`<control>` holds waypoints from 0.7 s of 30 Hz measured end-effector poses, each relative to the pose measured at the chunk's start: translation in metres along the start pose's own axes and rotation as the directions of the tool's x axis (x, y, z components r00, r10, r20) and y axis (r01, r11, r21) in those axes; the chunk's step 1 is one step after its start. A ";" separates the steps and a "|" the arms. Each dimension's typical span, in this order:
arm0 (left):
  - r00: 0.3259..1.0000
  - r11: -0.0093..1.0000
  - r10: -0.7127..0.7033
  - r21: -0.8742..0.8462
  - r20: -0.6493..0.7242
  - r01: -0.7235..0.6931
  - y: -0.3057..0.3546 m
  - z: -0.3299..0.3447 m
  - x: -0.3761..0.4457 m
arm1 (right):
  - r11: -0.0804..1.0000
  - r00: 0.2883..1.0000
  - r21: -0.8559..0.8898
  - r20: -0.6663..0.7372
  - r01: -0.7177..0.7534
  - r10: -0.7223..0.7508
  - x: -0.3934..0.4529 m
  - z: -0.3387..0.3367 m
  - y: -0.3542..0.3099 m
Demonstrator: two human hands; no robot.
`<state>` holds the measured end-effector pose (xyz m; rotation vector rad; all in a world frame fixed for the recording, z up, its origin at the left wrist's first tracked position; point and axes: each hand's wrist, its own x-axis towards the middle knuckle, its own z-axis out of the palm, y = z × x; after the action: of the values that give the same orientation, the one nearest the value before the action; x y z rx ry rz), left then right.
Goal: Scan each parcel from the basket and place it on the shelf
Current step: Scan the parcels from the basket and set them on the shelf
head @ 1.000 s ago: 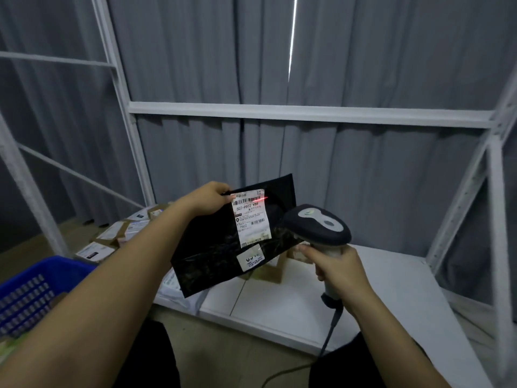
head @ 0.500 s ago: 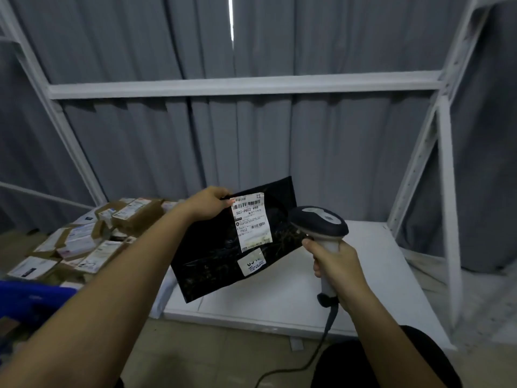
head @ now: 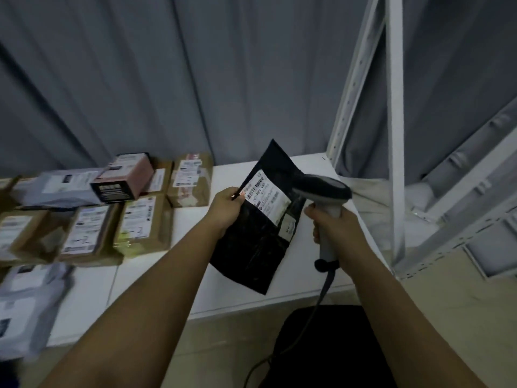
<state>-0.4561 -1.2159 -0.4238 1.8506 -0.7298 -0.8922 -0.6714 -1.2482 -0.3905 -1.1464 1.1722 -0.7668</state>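
A black plastic parcel bag (head: 257,247) with a white barcode label hangs over the white shelf board (head: 156,278). My left hand (head: 225,205) pinches its upper left edge beside the label. My right hand (head: 331,224) grips the handle of a grey corded barcode scanner (head: 321,189), whose head sits just right of the label, touching or nearly touching the bag. No red scan line shows on the label. The basket is out of view.
Several cardboard boxes (head: 140,222) and grey mailer bags (head: 25,306) lie on the shelf's left half; a pink and black box (head: 123,180) sits on top. White shelf uprights (head: 394,135) stand at the right. Grey curtain hangs behind. The scanner cable (head: 319,301) drops toward the floor.
The view swung right and down, bringing the stacked parcels on the shelf into sight. The bag tilted more upright and moved lower over the shelf; the red scan line is gone.
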 end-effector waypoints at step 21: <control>0.996 0.991 -0.087 -0.105 -0.011 0.085 -0.005 0.053 0.076 | 0.988 0.988 0.053 -0.048 -0.143 0.145 0.080 0.014 0.011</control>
<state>-0.4567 -1.2993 -0.4655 1.8052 -0.5864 -0.9524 -0.6381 -1.3144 -0.4246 -0.9945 1.2584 -0.7144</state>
